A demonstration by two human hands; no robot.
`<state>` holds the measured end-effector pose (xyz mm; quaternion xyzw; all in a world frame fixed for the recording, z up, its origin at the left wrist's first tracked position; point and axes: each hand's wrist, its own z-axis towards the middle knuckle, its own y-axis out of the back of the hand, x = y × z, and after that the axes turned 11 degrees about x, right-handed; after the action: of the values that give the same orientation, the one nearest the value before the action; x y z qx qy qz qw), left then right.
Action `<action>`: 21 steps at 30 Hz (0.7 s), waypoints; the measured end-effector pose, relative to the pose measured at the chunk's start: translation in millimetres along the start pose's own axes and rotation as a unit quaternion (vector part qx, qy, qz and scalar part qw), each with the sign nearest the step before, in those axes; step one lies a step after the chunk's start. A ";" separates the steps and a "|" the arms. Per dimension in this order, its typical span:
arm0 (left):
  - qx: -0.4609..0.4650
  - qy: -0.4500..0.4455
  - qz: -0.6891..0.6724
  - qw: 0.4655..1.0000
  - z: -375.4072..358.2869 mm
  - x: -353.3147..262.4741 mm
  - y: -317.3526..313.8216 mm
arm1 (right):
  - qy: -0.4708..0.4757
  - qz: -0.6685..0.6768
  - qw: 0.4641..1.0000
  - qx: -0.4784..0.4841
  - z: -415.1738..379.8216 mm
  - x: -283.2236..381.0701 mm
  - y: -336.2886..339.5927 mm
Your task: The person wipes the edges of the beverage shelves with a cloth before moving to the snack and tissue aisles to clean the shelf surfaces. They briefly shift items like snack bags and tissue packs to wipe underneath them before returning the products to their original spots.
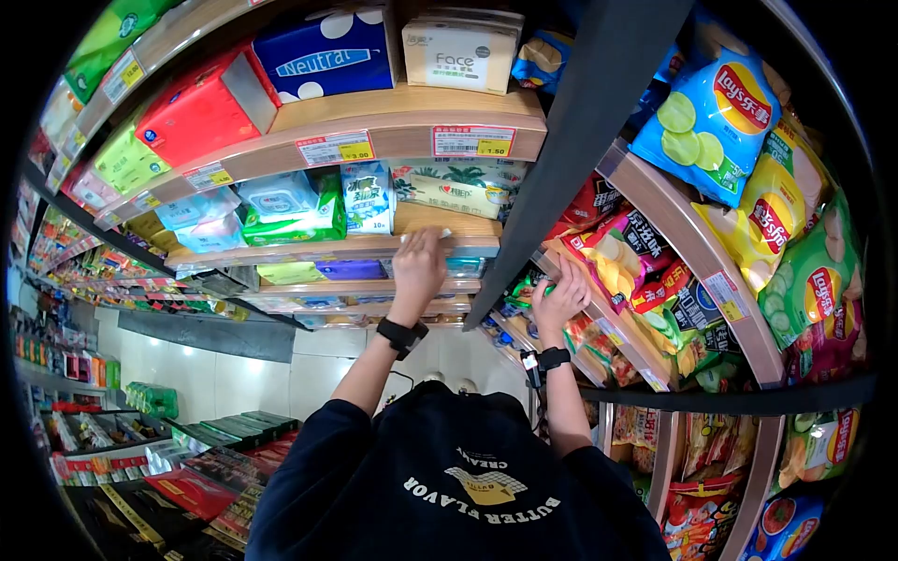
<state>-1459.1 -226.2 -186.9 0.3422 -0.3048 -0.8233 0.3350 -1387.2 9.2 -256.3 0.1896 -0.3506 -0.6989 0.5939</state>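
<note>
My left hand (pixel 420 266) is closed at the front of a wooden shelf (pixel 369 247). A small white piece (pixel 443 233) shows at its fingertips, perhaps folded tissue or cloth; its kind is too small to tell. Just behind that hand stand a patterned cream tissue pack (pixel 458 192) and a blue-white pack (pixel 368 196). Off to the right, my right hand (pixel 562 295) lies with fingers apart against the edge of a snack shelf (pixel 599 309), and holds nothing that I can see. Bright chip bags (pixel 617 252) lie close to its fingertips. Both wrists wear black bands.
A dark upright post (pixel 589 131) divides the tissue shelves from the snack shelves. Above sit a blue tissue box (pixel 325 56) and a red pack (pixel 206 107). Lay's bags (pixel 720 122) fill the right side. Packaged goods (pixel 215 467) stand behind at lower left, over a pale tiled floor (pixel 253 379).
</note>
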 end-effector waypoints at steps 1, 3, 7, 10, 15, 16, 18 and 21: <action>0.010 0.016 0.004 1.000 -1.0 6.2 6.5 | 0.000 -0.010 1.000 -0.005 -0.4 -0.4 -1.5; 0.029 0.047 0.011 0.998 -2.8 15.0 17.7 | -0.005 -0.014 1.000 -0.006 -1.4 -0.5 -3.8; 0.001 0.017 0.018 1.000 -4.1 24.4 19.2 | -0.008 -0.026 0.999 -0.016 -1.1 -1.0 -6.9; -0.009 0.017 0.057 0.998 -1.0 20.0 9.1 | -0.005 -0.035 0.999 -0.024 -1.1 -2.5 -9.4; 0.046 0.021 0.031 0.998 4.7 -8.4 -7.7 | -0.005 -0.040 0.999 -0.033 -1.6 -2.9 -12.3; 0.050 0.013 0.023 0.998 6.0 -13.5 -14.9 | -0.006 -0.040 0.999 -0.034 -1.7 -2.6 -12.9; 0.041 -0.005 0.022 0.999 9.2 -25.4 -31.3 | -0.007 -0.040 0.998 -0.037 -1.6 -2.7 -13.3; 0.076 -0.008 -0.002 0.997 16.1 -46.8 -45.8 | -0.005 -0.039 0.998 -0.042 -1.2 -2.9 -12.9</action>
<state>-1461.8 -159.2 -194.2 0.3607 -0.3687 -0.8009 0.3040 -1394.7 12.3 -266.9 0.1742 -0.3162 -0.7370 0.5714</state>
